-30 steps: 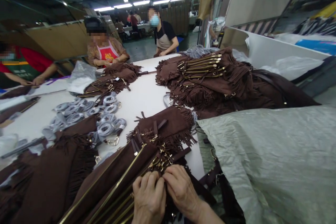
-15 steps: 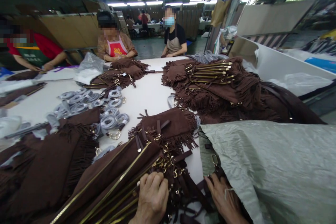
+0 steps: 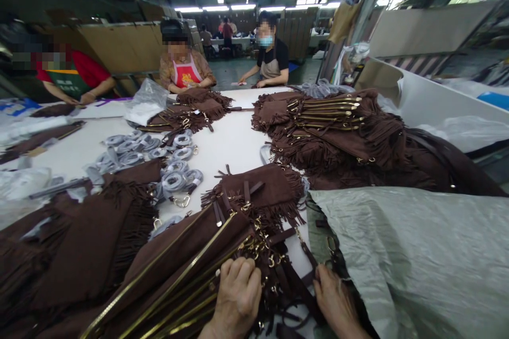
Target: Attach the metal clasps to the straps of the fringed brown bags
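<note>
My left hand (image 3: pixel 238 294) is closed in a fist on a stack of dark brown bags (image 3: pixel 170 280) with gold zippers, which fans out toward the lower left. To its right, my right hand (image 3: pixel 334 294) pinches a short brown strap (image 3: pixel 307 252) that has a gold clasp at its upper end. Gold clasps and rings (image 3: pixel 260 241) cluster just above my left hand. Loose brown straps hang between my two hands. Beyond them a fringed brown bag (image 3: pixel 262 185) lies flat on the white table (image 3: pixel 222 143).
A grey-green woven sack (image 3: pixel 413 254) covers the right foreground. Behind it rises a large pile of fringed brown bags (image 3: pixel 330 143). Coiled straps in grey wrapping (image 3: pixel 175 180) lie left of centre, above more brown bags (image 3: pixel 79 249). Several people sit across the table.
The view has turned slightly left, so things appear shifted right. A strap with a gold clasp now stands out from my right hand's fingers. My left hand keeps its grip.
</note>
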Motion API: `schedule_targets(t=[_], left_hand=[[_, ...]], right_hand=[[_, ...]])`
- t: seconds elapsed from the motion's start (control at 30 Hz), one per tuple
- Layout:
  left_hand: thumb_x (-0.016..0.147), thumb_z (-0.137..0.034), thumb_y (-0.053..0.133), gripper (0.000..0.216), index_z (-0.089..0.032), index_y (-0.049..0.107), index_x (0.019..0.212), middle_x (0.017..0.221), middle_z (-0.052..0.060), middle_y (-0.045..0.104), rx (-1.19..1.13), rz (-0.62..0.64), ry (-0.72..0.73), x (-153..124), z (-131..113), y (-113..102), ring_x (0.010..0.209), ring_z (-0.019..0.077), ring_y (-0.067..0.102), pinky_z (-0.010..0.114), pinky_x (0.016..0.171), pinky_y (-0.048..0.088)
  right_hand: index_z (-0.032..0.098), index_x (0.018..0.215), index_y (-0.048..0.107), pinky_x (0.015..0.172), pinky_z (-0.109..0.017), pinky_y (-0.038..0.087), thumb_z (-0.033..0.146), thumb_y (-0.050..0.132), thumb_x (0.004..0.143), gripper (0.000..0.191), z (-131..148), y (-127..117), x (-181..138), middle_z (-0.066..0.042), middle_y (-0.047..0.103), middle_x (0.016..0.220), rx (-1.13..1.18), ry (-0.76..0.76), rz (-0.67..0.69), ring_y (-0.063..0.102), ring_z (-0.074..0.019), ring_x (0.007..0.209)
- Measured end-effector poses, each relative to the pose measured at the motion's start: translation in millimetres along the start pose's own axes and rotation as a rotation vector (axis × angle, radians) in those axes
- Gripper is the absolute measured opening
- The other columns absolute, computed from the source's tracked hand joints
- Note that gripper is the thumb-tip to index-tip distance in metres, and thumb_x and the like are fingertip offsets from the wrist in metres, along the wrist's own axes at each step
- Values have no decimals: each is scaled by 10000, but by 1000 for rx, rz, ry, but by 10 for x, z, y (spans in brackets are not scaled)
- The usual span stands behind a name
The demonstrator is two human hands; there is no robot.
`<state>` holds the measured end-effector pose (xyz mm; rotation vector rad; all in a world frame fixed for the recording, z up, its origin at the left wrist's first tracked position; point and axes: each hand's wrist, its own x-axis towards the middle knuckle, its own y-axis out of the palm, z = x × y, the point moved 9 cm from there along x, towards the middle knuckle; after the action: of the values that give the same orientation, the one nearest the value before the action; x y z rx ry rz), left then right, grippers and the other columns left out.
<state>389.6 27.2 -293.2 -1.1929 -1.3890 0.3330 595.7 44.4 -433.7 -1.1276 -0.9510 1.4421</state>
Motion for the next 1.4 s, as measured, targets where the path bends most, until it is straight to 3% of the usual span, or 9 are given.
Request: schedule_targets(t=[0.17, 0.3, 0.43, 0.63, 0.83, 1.03, 1.2, 1.3, 1.4], left_hand=[[810, -137, 417, 171, -157, 575, 749, 806, 54, 585, -7, 5, -14, -32, 10, 17, 812, 192, 481, 364, 770, 331], [808, -137, 418, 169, -159, 578, 757, 808, 53, 587, 2, 26, -22, -39, 26, 44, 807, 187, 483, 355, 769, 333], [807, -151, 397, 199, -156, 575, 718, 769, 52, 577, 15, -58, 36, -30, 1, 10, 775, 181, 474, 344, 747, 320], [814, -144, 388, 203, -154, 580, 748, 796, 51, 579, 44, 0, 28, -15, -15, 32, 799, 182, 476, 343, 758, 315], [801, -115, 390, 192, -149, 577, 774, 814, 59, 558, -15, 104, -22, 29, 12, 27, 779, 178, 463, 337, 722, 326], [780, -106, 388, 343, -185, 544, 1076, 829, 51, 563, -102, 158, -12, 141, -29, -55, 758, 168, 474, 319, 648, 313], [820, -156, 388, 276, -176, 560, 1036, 803, 38, 594, -101, 198, 155, 144, -178, -71, 753, 164, 482, 342, 669, 300], [852, -139, 345, 252, -139, 580, 943, 732, 33, 592, -69, 141, 228, 123, -215, -98, 742, 154, 489, 344, 692, 307], [860, -117, 326, 264, -108, 578, 938, 726, 43, 593, -61, 110, 266, 123, -239, -122, 738, 155, 491, 341, 696, 317]], right_hand=[[178, 834, 478, 749, -391, 359, 185, 410, 810, 72, 119, -264, 390, -129, 561, 862, 102, 75, -173, 511, -280, 867], [196, 752, 451, 706, -369, 359, 177, 446, 766, 24, 141, -113, 702, -98, 544, 780, 279, 140, -135, 520, -255, 808], [228, 632, 370, 587, -297, 381, 255, 416, 754, 134, 54, 104, 819, 0, 477, 589, 508, 199, -49, 526, -178, 610], [206, 767, 429, 459, -230, 400, 569, 298, 765, 386, 233, -4, 474, 23, 520, 617, 921, 164, 145, 524, -122, 505], [184, 662, 447, 405, -182, 265, 558, 471, 757, 387, 892, -282, 24, 69, 454, 512, 1382, 79, 515, 377, -49, 388], [185, 683, 431, 356, -166, 230, 589, 469, 734, 409, 1139, -125, -82, 67, 470, 503, 1403, -3, 609, 363, -40, 342], [180, 765, 460, 349, -176, 267, 547, 426, 772, 368, 1241, -188, -163, 66, 474, 521, 1255, -114, 650, 364, -52, 343], [181, 942, 491, 571, -235, 439, 429, 403, 822, 290, 1292, -442, -191, -11, 589, 738, 1047, -285, 512, 549, -125, 607], [181, 1054, 475, 822, -291, 405, 325, 356, 845, 280, 1327, -564, -237, -87, 590, 1002, 863, -402, 366, 546, -174, 913]])
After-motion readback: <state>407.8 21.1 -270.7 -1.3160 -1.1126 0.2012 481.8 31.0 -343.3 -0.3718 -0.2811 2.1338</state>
